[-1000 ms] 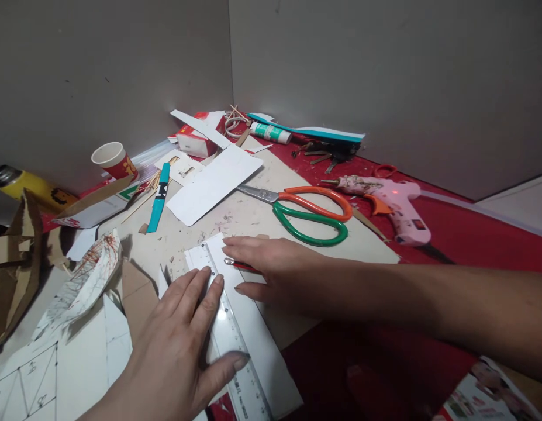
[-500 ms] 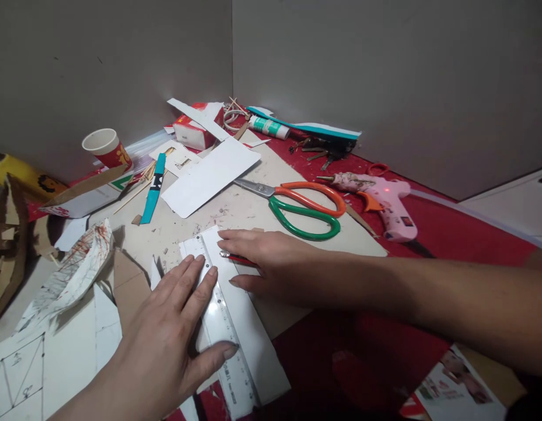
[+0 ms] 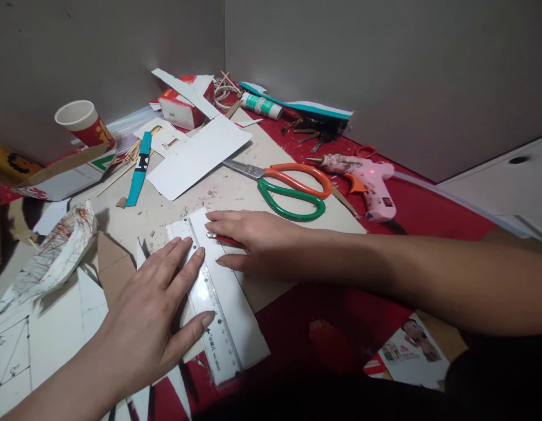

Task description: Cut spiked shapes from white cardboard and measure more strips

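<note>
My left hand point(image 3: 165, 292) lies with spread fingers on a clear plastic ruler point(image 3: 209, 298), pressing it onto a strip of white card point(image 3: 235, 304). Just right of the ruler, my right hand point(image 3: 253, 240) rests over the same card, thumb and fingers around a slim red tool point(image 3: 227, 238) with a shiny silver end. Most of that tool is hidden under the palm, so its kind is unclear. Beyond the right hand are large scissors point(image 3: 292, 190) with one orange and one green handle, their blades near a white card point(image 3: 200, 155).
A pink glue gun point(image 3: 371, 181) with a lit red light lies at the right. At the left are a paper cup point(image 3: 84, 123), scribbled crumpled paper point(image 3: 55, 257) and brown cardboard point(image 3: 115, 263). A turquoise cutter-like object point(image 3: 140, 169) and a glue stick point(image 3: 262, 105) lie farther back.
The whole view has shifted, so things appear higher and farther left. Both hands keep about the same place on the ruler and card.
</note>
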{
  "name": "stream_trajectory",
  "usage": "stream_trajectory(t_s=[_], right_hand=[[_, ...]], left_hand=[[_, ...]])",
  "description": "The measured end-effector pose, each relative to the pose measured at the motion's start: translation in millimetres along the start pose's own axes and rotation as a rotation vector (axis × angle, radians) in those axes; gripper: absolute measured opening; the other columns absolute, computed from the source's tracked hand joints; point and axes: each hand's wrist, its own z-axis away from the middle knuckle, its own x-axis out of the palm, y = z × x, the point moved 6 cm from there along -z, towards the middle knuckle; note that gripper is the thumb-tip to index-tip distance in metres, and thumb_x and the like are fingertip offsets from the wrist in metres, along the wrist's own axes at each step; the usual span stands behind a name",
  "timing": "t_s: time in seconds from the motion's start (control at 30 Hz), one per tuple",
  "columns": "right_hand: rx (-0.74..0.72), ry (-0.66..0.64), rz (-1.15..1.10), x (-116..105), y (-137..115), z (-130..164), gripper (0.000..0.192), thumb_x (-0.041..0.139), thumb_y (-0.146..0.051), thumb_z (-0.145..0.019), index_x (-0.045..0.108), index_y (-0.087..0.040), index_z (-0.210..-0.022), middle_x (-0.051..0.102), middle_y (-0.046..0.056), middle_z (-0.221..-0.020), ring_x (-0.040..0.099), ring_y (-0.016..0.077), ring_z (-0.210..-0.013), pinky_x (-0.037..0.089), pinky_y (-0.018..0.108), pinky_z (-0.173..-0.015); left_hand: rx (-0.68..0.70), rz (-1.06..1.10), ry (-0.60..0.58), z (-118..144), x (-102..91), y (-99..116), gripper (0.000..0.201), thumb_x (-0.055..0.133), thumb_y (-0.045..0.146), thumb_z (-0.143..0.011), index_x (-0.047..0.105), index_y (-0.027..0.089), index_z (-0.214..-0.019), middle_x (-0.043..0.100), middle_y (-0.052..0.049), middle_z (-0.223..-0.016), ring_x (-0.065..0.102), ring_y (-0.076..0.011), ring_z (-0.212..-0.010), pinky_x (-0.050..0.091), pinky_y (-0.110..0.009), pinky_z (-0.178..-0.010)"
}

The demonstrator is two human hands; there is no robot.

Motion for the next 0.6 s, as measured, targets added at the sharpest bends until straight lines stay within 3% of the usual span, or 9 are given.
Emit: stream_trajectory(t_s=[0.47,0.6], right_hand=[[0.027,-0.045,-0.055,2.3,1.4,-0.2,0.06,0.062,-0.026,-0.084,0.051,-0.005,-0.138,0.04,0.021,-0.149,0.043,0.0339,-0.134,0.037,0.045,-0.11],[0.036,-0.033,-0.062,2.6,1.8,0.1,0.06,0.062,-0.027,-0.083,0.051,-0.005,-0.138,0.04,0.022,-0.149,0.043,0.0342,-0.134,0.037,0.045,-0.11]], left_hand=[[-0.027,-0.025,0.017,5.0,2.5,1.0,0.078,0.05,0.055,-0.089,0.023,0.018,-0.152,0.032,-0.017,-0.156,0.034,-0.0366,-0.139,0.042,-0.055,-0.103],[-0.02,-0.041,0.002,7.6,1.7,4.9,0.086,0.05,0.064,-0.085,0.021,0.02,-0.153,0.034,-0.017,-0.155,0.04,-0.0383,-0.134,0.045,-0.055,-0.097]])
